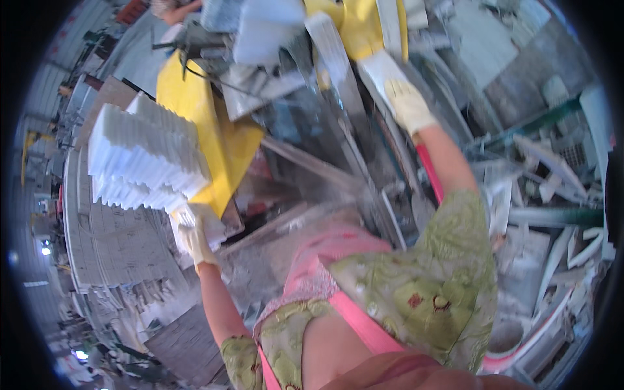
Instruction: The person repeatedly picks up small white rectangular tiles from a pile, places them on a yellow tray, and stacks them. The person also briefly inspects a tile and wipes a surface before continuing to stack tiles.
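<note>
My left hand (pixel 193 239), in a pale work glove, has its fingers closed on a white stone tile (pixel 211 221) beside the lower end of a yellow metal panel (pixel 211 143). Just above it stands a tall stack of thin white tiles (pixel 146 153) with uneven edges. On the other side, my right hand (pixel 408 107), in a cream glove, reaches far forward. Its fingers lie stretched out on a long white strip of stone (pixel 377 71), beside a yellow machine guard (pixel 357 29). Blur hides the finer detail of the fingertips.
A white slab (pixel 266 32) leans near the machine at the top. Piled grey slabs (pixel 117 247) stand at the left. Metal rails (pixel 354 143) run between my arms. Broken stone offcuts (pixel 549 169) litter the right side. Another person's arm (pixel 182 12) shows at the top left.
</note>
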Demonstrator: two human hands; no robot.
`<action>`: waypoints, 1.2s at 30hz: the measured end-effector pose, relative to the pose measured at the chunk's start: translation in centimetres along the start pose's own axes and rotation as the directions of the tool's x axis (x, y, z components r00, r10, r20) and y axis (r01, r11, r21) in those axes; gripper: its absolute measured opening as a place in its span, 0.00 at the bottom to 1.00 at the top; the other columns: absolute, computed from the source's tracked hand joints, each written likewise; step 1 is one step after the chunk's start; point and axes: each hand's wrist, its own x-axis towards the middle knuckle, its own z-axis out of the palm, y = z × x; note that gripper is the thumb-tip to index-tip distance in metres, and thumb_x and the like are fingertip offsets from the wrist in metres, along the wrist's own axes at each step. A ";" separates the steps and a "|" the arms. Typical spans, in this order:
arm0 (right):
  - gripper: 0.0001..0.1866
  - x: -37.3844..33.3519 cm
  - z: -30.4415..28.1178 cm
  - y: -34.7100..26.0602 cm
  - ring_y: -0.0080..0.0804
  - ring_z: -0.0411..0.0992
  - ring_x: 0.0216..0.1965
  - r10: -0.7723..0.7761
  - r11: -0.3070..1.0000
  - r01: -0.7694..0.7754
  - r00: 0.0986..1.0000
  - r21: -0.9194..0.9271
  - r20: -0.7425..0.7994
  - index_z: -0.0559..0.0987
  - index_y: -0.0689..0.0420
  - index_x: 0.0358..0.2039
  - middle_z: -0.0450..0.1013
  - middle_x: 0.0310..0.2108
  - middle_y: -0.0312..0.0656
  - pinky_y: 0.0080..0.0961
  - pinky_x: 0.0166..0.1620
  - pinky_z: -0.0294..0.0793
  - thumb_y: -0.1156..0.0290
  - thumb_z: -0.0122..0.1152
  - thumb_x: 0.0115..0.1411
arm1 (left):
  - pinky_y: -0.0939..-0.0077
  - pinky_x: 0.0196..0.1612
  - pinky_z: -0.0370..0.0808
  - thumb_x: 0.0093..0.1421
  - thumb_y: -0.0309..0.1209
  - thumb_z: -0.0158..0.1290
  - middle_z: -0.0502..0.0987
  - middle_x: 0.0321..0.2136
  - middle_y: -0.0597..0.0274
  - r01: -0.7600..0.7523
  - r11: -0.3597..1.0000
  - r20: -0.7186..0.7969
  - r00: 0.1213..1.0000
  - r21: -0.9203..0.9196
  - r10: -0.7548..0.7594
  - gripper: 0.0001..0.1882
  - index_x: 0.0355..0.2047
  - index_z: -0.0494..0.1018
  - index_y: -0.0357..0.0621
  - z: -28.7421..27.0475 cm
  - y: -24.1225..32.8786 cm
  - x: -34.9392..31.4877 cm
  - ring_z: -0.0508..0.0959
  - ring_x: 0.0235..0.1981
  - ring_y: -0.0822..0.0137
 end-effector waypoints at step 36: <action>0.26 2.9 -9.4 -18.1 0.30 0.76 0.48 0.334 -0.279 -0.140 0.914 0.950 0.232 0.77 0.68 0.57 0.79 0.47 0.40 0.27 0.52 0.74 0.75 0.56 0.56 | 0.65 0.62 0.69 0.60 0.43 0.63 0.71 0.59 0.50 -0.077 0.996 0.208 0.975 -0.037 0.083 0.38 0.65 0.65 0.39 -1.5 1.5 0.5 0.72 0.60 0.55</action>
